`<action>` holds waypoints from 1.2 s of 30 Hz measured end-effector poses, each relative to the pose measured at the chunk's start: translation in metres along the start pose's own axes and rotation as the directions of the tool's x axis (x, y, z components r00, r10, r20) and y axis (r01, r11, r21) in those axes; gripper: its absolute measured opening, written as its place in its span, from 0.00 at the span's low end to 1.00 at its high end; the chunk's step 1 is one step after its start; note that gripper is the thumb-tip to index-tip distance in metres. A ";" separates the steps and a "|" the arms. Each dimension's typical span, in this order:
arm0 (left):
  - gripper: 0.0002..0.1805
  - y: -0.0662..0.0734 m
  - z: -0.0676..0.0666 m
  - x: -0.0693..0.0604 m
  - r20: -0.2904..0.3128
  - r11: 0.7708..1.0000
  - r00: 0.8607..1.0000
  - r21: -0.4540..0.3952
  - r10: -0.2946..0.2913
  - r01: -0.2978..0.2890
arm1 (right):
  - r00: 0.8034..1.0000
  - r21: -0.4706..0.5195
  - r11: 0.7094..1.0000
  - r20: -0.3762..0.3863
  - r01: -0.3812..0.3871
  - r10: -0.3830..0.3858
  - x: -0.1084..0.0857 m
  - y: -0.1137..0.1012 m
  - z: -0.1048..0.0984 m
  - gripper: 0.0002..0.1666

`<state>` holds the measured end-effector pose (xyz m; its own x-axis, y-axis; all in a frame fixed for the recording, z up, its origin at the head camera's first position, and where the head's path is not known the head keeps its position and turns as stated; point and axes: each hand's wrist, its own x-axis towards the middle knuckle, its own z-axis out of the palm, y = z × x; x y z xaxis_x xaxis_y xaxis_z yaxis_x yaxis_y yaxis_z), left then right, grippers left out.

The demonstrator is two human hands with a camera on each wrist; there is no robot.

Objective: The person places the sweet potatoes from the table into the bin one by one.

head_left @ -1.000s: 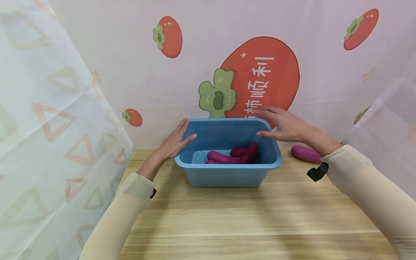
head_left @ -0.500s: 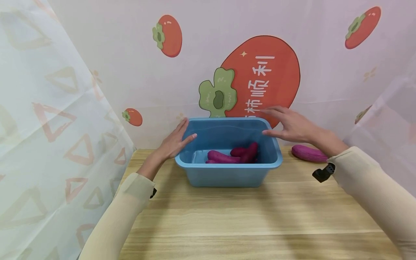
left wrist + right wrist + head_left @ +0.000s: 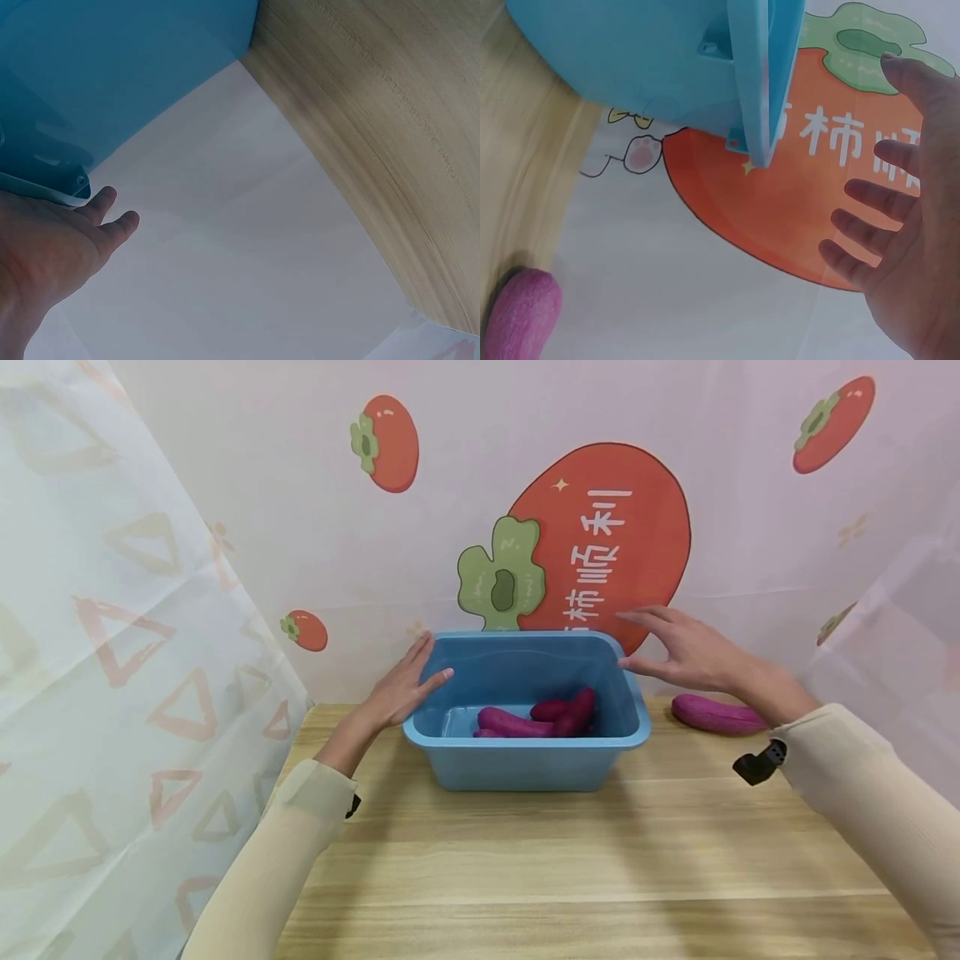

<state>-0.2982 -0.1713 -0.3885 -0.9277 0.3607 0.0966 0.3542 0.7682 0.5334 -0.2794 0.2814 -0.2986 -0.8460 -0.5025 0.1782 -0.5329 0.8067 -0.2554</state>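
A light blue plastic basin (image 3: 525,767) stands on the wooden table against the back cloth. Inside lie several purple vegetables (image 3: 514,723) that look like sweet potatoes. My left hand (image 3: 400,692) rests on the basin's left rim, fingers straight and thumb over the inside. In the left wrist view, part of that hand (image 3: 56,247) shows against the rim. Above the right rim, my right hand (image 3: 686,652) hovers with fingers spread and nothing held. The right wrist view shows this hand (image 3: 907,202) apart from the basin (image 3: 645,60).
Another purple vegetable (image 3: 716,715) lies on the table right of the basin, below my right wrist. A printed cloth (image 3: 420,552) with persimmons hangs close behind, and a patterned cloth (image 3: 127,677) stands along the left side. The wooden table (image 3: 525,860) extends in front.
My right hand has drifted right, from over the basin's inside to about its right rim. My left hand and the basin have stayed put.
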 end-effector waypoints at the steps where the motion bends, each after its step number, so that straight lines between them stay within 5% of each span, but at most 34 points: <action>1: 0.52 0.000 0.000 0.000 -0.001 1.000 1.000 -0.001 0.000 0.000 | 1.000 0.003 1.000 -0.001 0.001 -0.001 -0.001 0.001 0.000 0.49; 36: 0.53 -0.001 0.001 0.000 0.001 1.000 1.000 -0.005 0.006 -0.006 | 0.998 -0.001 0.999 -0.032 -0.049 0.049 -0.032 0.040 0.007 0.48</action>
<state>-0.2984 -0.1715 -0.3893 -0.9256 0.3656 0.0985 0.3587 0.7635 0.5371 -0.2738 0.3273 -0.3208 -0.8700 -0.4525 0.1958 -0.4911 0.8306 -0.2627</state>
